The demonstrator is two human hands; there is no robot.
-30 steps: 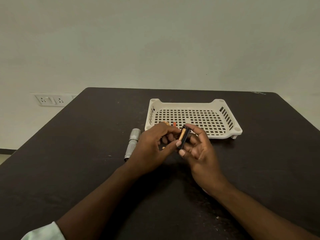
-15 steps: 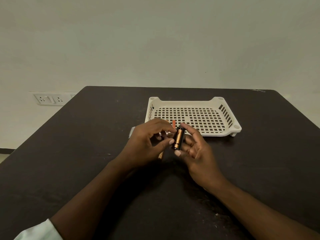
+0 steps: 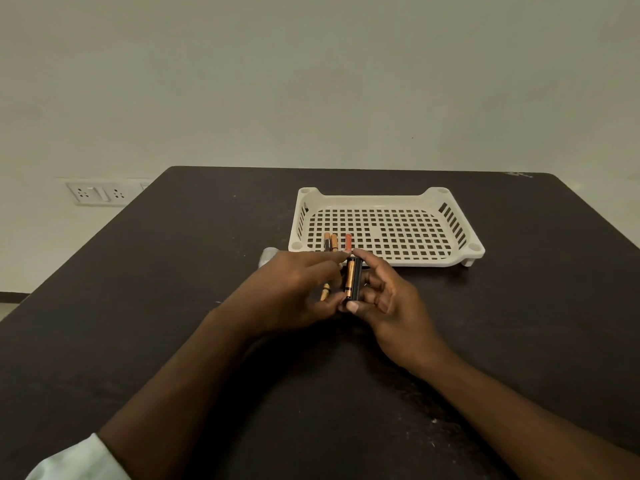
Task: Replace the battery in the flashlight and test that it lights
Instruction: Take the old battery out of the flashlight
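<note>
My right hand (image 3: 391, 306) grips a black battery holder (image 3: 353, 278) with a copper-coloured battery in it, held upright over the dark table (image 3: 138, 306). My left hand (image 3: 294, 292) is against the holder's left side, fingertips on its top and bottom. A loose battery (image 3: 325, 292) shows below the left fingers; I cannot tell whether the hand holds it. Three more batteries (image 3: 334, 242) lie in the front left corner of the white tray (image 3: 460, 220). The silver flashlight body (image 3: 267, 256) lies on the table, mostly hidden behind my left hand.
The white perforated tray stands at the back middle of the table. A wall socket plate (image 3: 97, 192) is on the wall to the left, beyond the table's edge.
Both hands with the holder drifted slightly left and nearer, and my left hand now covers most of the flashlight body. The batteries in the tray have come into sight.
</note>
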